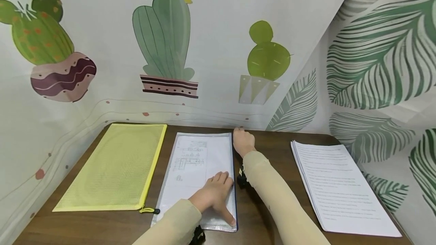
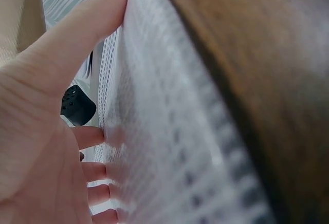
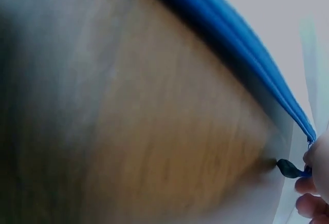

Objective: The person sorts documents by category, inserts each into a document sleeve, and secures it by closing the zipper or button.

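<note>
A clear mesh zip pouch [image 1: 218, 227] lies flat on the table with a printed sheet [image 1: 190, 158] showing through it. My left hand [image 1: 218, 192] presses on its lower right part, fingers straight and thumb spread out; in the left wrist view the fingertips [image 2: 95, 170] touch the mesh. Along the pouch's right side runs a blue zipper [image 3: 231, 39]. At the far right corner my right hand [image 1: 243, 141] pinches the zipper pull, whose dark cord end [image 3: 289, 168] sticks out between the fingers in the right wrist view.
To the left lies a yellow mesh zip pouch [image 1: 109, 169] with a dark-tipped cord pull [image 1: 150, 210]. A stack of printed papers [image 1: 344, 188] sits at the right of the brown table [image 1: 272, 143]. Behind rises a cactus-patterned wall covering [image 1: 218, 48].
</note>
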A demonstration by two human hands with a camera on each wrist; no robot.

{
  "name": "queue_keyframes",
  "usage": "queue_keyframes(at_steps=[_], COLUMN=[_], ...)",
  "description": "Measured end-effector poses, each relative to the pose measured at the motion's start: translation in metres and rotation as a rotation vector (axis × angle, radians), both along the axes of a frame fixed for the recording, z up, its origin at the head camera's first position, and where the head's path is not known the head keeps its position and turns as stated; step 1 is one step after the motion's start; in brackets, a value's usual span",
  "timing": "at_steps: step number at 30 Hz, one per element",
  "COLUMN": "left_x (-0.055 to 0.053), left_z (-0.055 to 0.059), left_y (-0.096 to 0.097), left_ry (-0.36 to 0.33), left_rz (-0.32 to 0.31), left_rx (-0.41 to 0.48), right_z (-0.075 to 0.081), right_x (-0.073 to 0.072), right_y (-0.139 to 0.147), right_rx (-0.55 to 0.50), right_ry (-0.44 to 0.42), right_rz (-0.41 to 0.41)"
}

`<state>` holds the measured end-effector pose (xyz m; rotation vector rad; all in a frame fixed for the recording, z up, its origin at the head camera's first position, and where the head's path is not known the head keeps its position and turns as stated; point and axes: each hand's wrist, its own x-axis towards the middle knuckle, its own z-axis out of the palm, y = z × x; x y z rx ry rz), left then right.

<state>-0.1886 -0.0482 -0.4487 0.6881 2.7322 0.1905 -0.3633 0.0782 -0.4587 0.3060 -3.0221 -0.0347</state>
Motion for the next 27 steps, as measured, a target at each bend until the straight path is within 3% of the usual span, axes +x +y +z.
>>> queue_keyframes(at_steps=[8,15,27], left_x=[0.001,-0.006,-0.014], left_z=[0.003,-0.003,-0.005], left_y=[0.002,-0.002,-0.006], left_ry=[-0.014,-0.008,-0.043], left_rz=[-0.002,-0.010,0.012], left_rx=[0.033,0.065,0.139], right_z=[-0.007,-0.014,-0.009], right_x=[0.006,0.016,0.040], right_y=[0.010,0.016,0.028], right_rx=[-0.023,-0.111,-0.173], right_ry=[-0.013,0.013,0.014], right_rz=[0.068,0.133,0.190])
